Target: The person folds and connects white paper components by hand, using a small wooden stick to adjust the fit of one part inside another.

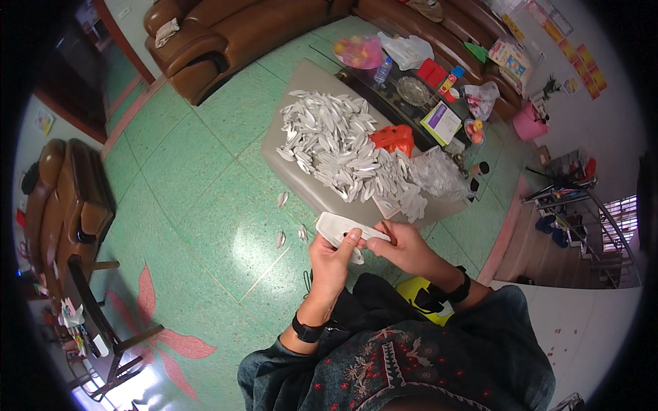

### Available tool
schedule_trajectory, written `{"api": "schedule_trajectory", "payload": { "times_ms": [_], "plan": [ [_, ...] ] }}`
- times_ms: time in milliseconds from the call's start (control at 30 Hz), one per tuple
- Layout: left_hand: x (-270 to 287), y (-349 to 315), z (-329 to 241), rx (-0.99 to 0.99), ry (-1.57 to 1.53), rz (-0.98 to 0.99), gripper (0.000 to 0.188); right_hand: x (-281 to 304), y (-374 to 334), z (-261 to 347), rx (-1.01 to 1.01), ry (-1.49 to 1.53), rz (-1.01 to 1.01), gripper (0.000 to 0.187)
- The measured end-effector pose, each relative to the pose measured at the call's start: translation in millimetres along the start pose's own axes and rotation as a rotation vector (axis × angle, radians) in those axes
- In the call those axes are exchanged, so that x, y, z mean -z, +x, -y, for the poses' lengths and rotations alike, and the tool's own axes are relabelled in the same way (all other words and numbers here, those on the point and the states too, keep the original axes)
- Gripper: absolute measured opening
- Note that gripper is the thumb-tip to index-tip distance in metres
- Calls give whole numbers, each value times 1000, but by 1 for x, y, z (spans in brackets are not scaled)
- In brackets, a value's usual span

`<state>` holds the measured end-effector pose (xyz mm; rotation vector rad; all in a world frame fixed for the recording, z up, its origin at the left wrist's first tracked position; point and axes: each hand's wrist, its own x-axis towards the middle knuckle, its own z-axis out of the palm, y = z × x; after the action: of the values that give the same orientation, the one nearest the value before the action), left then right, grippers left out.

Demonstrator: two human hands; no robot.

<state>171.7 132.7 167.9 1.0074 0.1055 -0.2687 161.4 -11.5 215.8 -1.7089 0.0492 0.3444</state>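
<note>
A flat, whitish, elongated piece (340, 227) with tapered ends is held up in front of me; I cannot make out its exact kind. My left hand (330, 265) is closed on its left part, the thumb pressed on its face near a small dark spot. At the other end, the fingers of my right hand (410, 249) pinch it, and my two hands almost touch. Below the left fingers shows a small pale tip (357, 256), partly hidden. Just beyond my hands, a large heap of similar grey-white pieces (332, 140) covers much of a grey padded bench (291, 179).
A red plastic bag (394, 139) and a clear bag (439, 172) lie beside the heap. Behind stands a dark low table with a bottle (383, 70) and a glass dish (414, 90). Several loose pieces lie on the green floor (205, 212). Something yellow (418, 299) is beneath my right forearm.
</note>
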Motion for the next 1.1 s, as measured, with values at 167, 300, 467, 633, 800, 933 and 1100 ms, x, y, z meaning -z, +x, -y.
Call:
{"api": "schedule_trajectory", "payload": {
  "times_ms": [167, 300, 467, 633, 800, 933, 1100],
  "plan": [
    [5, -1, 0, 27, -59, -17, 14, -5, 2, -8, -7, -168, -22, 22],
    [8, 1, -9, 169, -193, -25, 18, 0, -5, -9, -121, -39, 50, 25],
    [16, 3, -14, 193, -148, -17, 18, 2, -7, -7, -350, 108, 185, 23],
    [21, 2, -14, 158, -85, -57, 17, 1, -11, -10, -176, 58, 255, 21],
    [17, -3, -5, 121, 7, -63, 16, -7, -5, -7, -102, 1, 118, 21],
    [11, -6, 2, 48, 23, -70, 17, -11, -1, -31, -32, -122, 68, 23],
    [14, 4, -2, 300, -78, -52, 17, 15, -12, -33, -137, -47, 202, 26]
  ]
}}
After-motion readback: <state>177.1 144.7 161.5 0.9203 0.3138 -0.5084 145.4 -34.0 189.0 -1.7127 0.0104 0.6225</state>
